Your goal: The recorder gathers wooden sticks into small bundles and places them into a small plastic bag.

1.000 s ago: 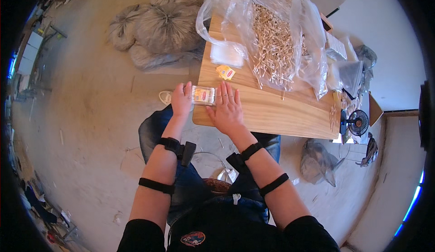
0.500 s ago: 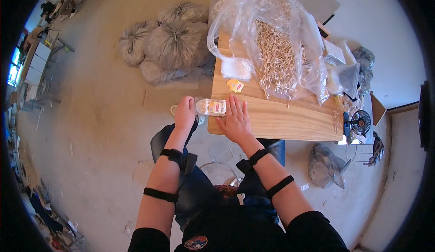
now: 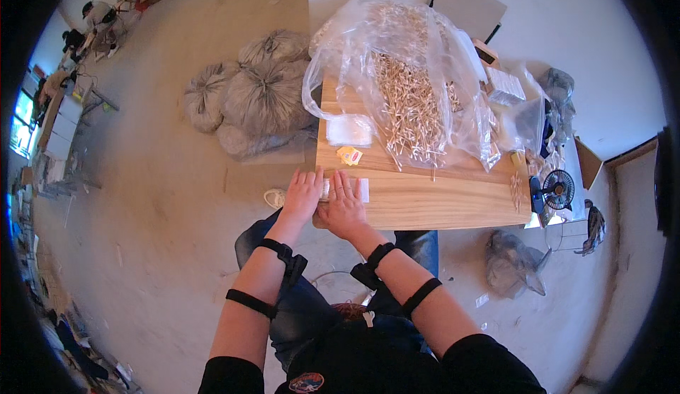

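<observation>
A clear-wrapped pack of cotton swabs (image 3: 326, 190) lies at the left edge of the wooden table (image 3: 439, 199), mostly covered by my hands. My left hand (image 3: 303, 194) rests on its left end with the fingers stretched forward, partly past the table edge. Flat across the middle of the pack lies my right hand (image 3: 343, 206), fingers extended and thumb toward the left hand. A pale end of the wrapping shows right of the right fingers. Just beyond are several small yellow-and-white cards (image 3: 349, 155) and a stack of clear plastic sleeves (image 3: 349, 130).
A large clear bag (image 3: 333, 47) spills loose cotton swabs (image 3: 414, 107) over the table's far half. A small black fan (image 3: 558, 189) stands at the right corner. Full grey bags (image 3: 265, 100) sit on the floor at left, another bag (image 3: 516, 263) at right.
My left hand has moved from gripping the wrapping's left end to lying over the pack. The pack has shifted right under my right hand, and my hands are closer together. The view has shifted slightly.
</observation>
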### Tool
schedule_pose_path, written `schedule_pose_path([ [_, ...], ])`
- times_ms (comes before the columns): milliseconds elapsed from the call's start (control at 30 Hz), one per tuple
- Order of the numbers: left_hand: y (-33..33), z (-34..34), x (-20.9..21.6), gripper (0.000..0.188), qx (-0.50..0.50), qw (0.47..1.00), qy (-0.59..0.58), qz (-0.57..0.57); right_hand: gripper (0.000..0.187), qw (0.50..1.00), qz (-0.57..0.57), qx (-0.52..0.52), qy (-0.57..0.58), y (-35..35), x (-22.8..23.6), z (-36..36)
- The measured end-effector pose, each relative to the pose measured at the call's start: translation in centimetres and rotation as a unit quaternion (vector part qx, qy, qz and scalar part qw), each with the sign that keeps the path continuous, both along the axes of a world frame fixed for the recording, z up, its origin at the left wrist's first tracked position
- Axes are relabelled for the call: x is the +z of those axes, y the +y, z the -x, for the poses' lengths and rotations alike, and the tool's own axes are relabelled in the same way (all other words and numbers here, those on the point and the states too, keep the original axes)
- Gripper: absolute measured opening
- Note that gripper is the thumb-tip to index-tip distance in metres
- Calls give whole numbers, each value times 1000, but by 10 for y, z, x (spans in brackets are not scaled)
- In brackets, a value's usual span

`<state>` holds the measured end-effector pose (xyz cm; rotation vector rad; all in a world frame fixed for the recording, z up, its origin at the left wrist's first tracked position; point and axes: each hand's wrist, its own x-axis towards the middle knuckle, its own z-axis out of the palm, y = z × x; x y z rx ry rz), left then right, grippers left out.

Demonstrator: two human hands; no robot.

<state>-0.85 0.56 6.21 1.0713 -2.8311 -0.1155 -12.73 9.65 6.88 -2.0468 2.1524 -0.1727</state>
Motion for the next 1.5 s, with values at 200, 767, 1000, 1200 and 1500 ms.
schedule_pose_path([
  [200,-7,-15,-11,49,6,999,41,12,81,999,42,4,-35,-9,-1,-12],
  [767,63,-37,79,57,129,962,241,-25,74,958,87,94,-256,26,91,-20],
  [1000,101,13,96,50,98,950,289,-73,80,974,136,60,-174,80,119,4],
  [1200,129,25,113,52,56,947,291,-126,75,971,166,46,-168,112,136,17],
  [1500,149,42,110,46,34,925,353,-134,72,972,176,47,-149,141,154,28],
])
